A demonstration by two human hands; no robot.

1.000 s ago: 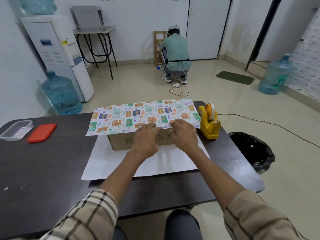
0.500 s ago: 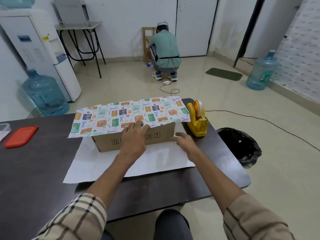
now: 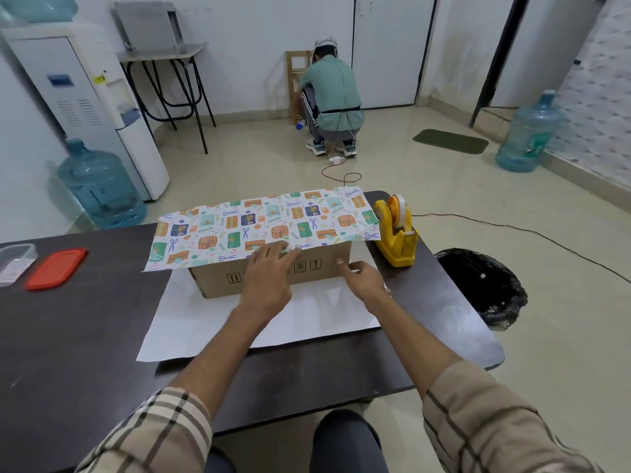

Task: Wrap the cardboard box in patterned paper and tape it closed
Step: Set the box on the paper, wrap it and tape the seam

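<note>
Sitting on a white sheet (image 3: 307,319) spread over the dark table (image 3: 68,336), the box (image 3: 218,281) has its bare cardboard front towards the person, and the paper (image 3: 259,227) lies printed side up across its top, overhanging it left and right. The left hand (image 3: 269,278) reaches over the front face, its fingers straight and flat, pressing the paper's near edge down at the top front edge of the box. The right hand (image 3: 362,278) rests low on the sheet by the box's right front corner, fingers loosely stretched and gripping nothing, the forefinger pointing at the cardboard; whether it touches cannot be told. A yellow tape dispenser (image 3: 396,240) stands just right of the box. A red lid (image 3: 56,268) and a clear tub (image 3: 15,264) lie at the table's left edge.
</note>
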